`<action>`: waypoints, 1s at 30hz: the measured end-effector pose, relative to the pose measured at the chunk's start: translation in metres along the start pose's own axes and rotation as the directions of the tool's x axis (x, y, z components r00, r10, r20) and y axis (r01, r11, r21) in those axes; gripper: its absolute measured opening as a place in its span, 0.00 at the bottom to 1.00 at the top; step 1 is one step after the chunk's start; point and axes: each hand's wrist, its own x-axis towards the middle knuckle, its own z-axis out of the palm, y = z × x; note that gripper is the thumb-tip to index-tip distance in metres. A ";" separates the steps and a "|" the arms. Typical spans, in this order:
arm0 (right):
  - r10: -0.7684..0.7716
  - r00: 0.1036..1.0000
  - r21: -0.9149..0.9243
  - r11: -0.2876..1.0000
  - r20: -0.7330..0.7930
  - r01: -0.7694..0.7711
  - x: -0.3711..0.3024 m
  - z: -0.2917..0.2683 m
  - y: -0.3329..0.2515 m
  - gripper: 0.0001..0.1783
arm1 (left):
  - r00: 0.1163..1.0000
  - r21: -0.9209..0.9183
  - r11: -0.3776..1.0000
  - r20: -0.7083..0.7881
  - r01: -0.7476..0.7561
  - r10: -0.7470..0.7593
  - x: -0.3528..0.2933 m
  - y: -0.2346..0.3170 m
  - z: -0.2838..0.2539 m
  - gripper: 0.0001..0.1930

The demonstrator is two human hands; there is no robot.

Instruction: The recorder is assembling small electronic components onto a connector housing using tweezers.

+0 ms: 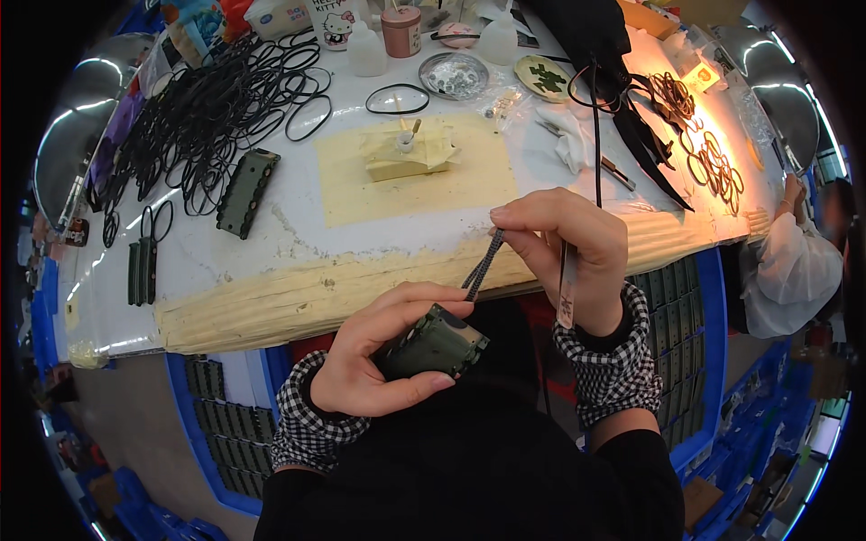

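My left hand (379, 347) is closed round a small dark green ridged case (437, 343), held tilted just off the table's front edge. A doubled dark cord with a ridged look (483, 264) runs from near my left fingertips up to my right hand (573, 248). My right thumb and forefinger pinch the cord's upper end. Flat metal tweezers (566, 287) hang down from the same palm, held by the other fingers. Where the cord meets the case is partly hidden by my left fingers.
Black rubber-like loops (216, 117) are heaped at the table's left, near more green cases (245, 194). A taped block with a small cup (408, 155) stands mid-table. Behind are a dish of small metal parts (453, 76) and white bottles (366, 50). Blue crates (717, 361) flank my lap.
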 end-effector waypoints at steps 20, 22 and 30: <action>-0.011 1.000 -0.008 1.000 0.007 0.011 0.002 0.001 0.001 0.10 | 0.999 -0.004 0.999 0.026 -0.035 0.035 0.000 -0.003 -0.002 0.28; -0.007 1.000 -0.008 1.000 0.007 0.008 0.001 0.001 0.001 0.10 | 1.000 -0.016 1.000 0.009 -0.018 0.018 0.000 -0.002 -0.002 0.27; -0.038 0.999 -0.013 0.999 0.015 0.039 0.000 0.000 -0.008 0.11 | 0.922 -0.292 0.956 -0.379 -0.031 -0.086 -0.003 -0.014 0.007 0.21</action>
